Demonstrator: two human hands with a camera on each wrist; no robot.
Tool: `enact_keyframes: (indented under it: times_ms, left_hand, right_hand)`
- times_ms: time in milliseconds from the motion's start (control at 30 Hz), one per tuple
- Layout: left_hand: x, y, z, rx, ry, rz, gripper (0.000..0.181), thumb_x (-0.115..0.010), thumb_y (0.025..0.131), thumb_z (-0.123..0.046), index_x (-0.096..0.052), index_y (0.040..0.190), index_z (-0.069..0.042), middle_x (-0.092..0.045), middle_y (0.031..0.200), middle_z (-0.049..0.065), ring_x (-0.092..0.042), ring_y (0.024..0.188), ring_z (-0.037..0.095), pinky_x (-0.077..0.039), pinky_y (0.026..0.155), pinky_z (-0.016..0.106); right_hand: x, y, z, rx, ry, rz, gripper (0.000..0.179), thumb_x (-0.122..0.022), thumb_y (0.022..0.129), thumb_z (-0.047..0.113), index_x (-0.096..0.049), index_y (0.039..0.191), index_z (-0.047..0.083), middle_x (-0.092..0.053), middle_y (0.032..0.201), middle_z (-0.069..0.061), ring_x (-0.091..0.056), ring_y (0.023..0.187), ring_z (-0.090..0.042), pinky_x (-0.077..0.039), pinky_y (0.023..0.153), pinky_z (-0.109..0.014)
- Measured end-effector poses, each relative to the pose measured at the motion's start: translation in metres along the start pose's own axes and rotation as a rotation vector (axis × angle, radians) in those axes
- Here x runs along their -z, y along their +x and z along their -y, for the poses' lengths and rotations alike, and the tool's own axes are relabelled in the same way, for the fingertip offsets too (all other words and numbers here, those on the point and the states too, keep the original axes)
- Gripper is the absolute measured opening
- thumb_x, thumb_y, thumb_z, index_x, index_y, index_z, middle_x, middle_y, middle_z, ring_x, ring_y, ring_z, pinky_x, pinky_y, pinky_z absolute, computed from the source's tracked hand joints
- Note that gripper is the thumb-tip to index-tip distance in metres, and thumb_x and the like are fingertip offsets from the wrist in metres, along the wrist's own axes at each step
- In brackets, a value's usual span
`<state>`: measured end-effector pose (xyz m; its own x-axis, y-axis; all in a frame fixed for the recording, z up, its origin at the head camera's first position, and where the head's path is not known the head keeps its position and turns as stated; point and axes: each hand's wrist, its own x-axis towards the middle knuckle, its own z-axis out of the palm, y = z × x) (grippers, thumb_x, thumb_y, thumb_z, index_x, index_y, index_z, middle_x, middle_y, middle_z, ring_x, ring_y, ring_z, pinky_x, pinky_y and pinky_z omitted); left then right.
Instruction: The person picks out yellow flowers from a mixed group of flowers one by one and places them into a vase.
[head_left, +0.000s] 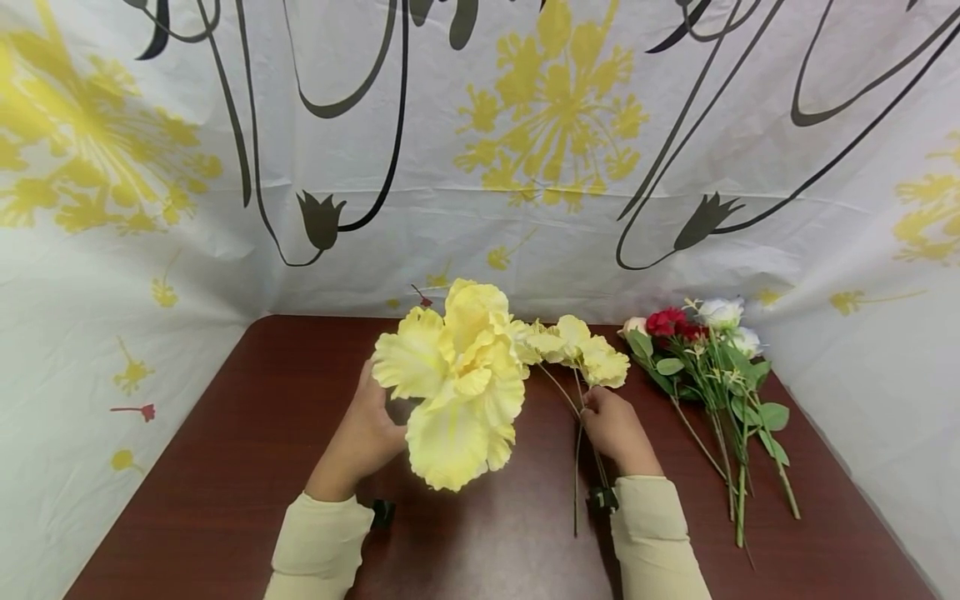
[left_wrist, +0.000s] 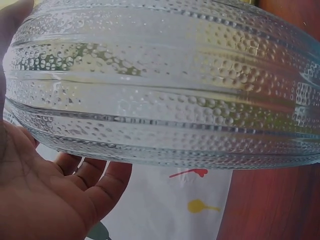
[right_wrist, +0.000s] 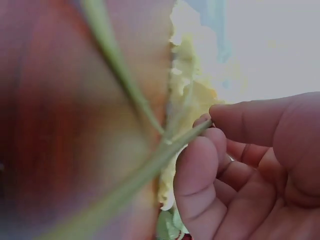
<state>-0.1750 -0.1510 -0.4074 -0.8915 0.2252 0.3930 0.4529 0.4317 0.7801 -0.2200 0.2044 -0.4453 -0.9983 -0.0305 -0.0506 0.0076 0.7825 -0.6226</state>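
L hand (head_left: 367,437), at 9 o'clock of the big yellow iris (head_left: 457,387), is cupped round a dimpled glass vase (left_wrist: 165,90), thumb one side, fingers the other, prob. to steady it; the iris hides most of the vase in the head view. At approx. 3 o'clock of the iris, R hand (head_left: 617,425) pinches a thin green stem (right_wrist: 150,162) btwn thumb & fingertips, prob. for fine control, w/ smaller yellow blooms (head_left: 573,346) at its 11 o'clock. Further R, at its 3 o'clock, a mixed red/white bunch (head_left: 708,367) lies on the tabletop (head_left: 300,375), prob. kept within reach.
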Motion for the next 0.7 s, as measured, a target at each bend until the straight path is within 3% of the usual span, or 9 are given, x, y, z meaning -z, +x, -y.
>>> enact_keyframes:
  times_ms: [200,367,533,700]
  left_hand:
    - [0.0,0.0,-0.002,0.008,-0.005,0.006,0.078,-0.081,0.081,-0.035,-0.036,0.144,-0.027,-0.031,0.138,0.006,-0.035,0.123,0.021,-0.036,0.099,0.053]
    - [0.0,0.001,-0.001,0.012,-0.059,0.015,0.076,-0.082,0.081,-0.03,-0.038,0.142,-0.027,-0.031,0.134,0.006,-0.036,0.12,0.021,-0.038,0.097,0.051]
    - [0.0,0.001,-0.003,0.019,-0.081,0.019,0.075,-0.084,0.08,-0.024,-0.039,0.14,-0.025,-0.03,0.133,0.007,-0.034,0.118,0.022,-0.038,0.096,0.05]
    - [0.004,0.001,-0.024,0.033,-0.076,0.026,0.072,-0.082,0.08,-0.014,-0.04,0.139,-0.013,-0.032,0.129,0.013,-0.035,0.115,0.026,-0.037,0.095,0.053]
  right_hand:
    - [0.016,-0.007,0.01,0.015,0.039,0.002,0.017,-0.047,0.098,0.01,-0.058,0.107,0.001,-0.06,0.095,-0.014,-0.054,0.077,-0.025,-0.044,0.067,-0.038]
    - [0.03,-0.015,0.023,0.008,0.179,-0.009,0.021,-0.045,0.098,0.011,-0.055,0.113,0.001,-0.06,0.09,-0.013,-0.057,0.068,-0.023,-0.046,0.062,-0.036]
    - [0.036,-0.018,0.028,0.094,0.209,-0.072,0.03,-0.047,0.097,0.008,-0.049,0.127,0.003,-0.061,0.092,-0.011,-0.055,0.069,-0.021,-0.045,0.064,-0.035]
    - [0.037,-0.018,0.028,0.131,0.281,-0.105,0.037,-0.048,0.096,0.004,-0.041,0.132,0.001,-0.059,0.091,-0.013,-0.052,0.062,-0.021,-0.045,0.06,-0.034]
